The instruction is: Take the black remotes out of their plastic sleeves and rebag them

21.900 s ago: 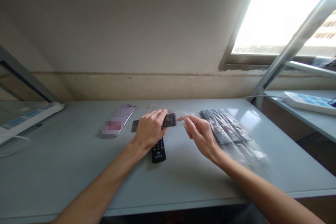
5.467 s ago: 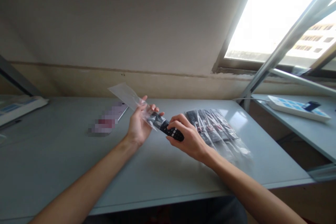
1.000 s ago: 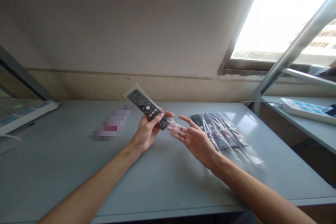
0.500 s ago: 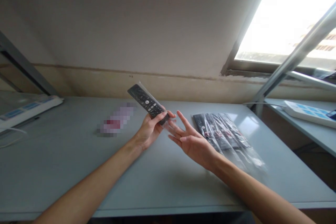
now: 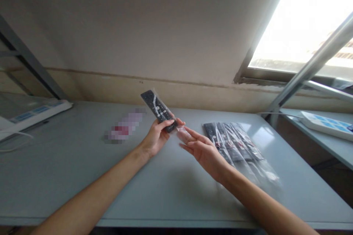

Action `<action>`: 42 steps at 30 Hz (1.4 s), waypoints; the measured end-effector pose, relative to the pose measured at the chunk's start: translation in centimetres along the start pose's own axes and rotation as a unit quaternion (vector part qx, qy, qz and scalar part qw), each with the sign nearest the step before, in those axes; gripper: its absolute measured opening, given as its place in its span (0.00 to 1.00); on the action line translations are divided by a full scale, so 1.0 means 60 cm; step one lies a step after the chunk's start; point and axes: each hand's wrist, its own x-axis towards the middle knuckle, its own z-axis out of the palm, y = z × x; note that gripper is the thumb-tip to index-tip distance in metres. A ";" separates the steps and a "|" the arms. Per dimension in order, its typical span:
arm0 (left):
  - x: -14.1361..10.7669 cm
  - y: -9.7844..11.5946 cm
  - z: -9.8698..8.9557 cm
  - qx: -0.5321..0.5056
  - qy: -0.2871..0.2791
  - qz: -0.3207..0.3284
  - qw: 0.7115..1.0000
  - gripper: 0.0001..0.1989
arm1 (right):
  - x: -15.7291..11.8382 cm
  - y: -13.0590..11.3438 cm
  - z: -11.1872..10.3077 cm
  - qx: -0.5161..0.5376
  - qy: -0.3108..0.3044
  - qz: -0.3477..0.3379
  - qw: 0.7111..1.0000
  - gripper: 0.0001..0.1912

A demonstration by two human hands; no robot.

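Observation:
A black remote control (image 5: 157, 108) in a clear plastic bag is tilted up to the left above the table. My left hand (image 5: 157, 137) grips its lower end, thumb on the button side. The loose end of the clear bag (image 5: 184, 135) stretches from the remote to my right hand (image 5: 202, 149), whose fingers are closed on it. Right of my right hand, several black remotes in clear bags (image 5: 234, 141) lie side by side on the grey table (image 5: 154, 198). A blurred-out pink and red object (image 5: 125, 126) lies to the left of my left hand.
A white power strip (image 5: 41, 115) with a cable lies at the table's left. Another white strip (image 5: 327, 125) rests on a second surface at the right. Metal posts (image 5: 311, 62) slope up at both sides, and a wall (image 5: 154, 36) with a window stands behind.
My right hand's spread fingers have closed on the bag's loose end. The remote has tilted a little more upright, and the view has shifted slightly.

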 end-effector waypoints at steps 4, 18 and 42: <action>0.002 0.011 0.001 -0.020 0.025 0.025 0.999 0.11 | 0.002 -0.003 -0.015 -0.056 0.047 0.011 0.997 0.19; -0.026 0.016 0.010 0.067 -0.203 -0.097 0.972 0.16 | -0.004 -0.009 -0.012 -0.273 -0.037 0.035 0.961 0.21; -0.023 0.000 0.018 0.109 -0.124 -0.047 0.985 0.16 | -0.006 -0.025 -0.004 -0.309 0.002 0.069 0.948 0.26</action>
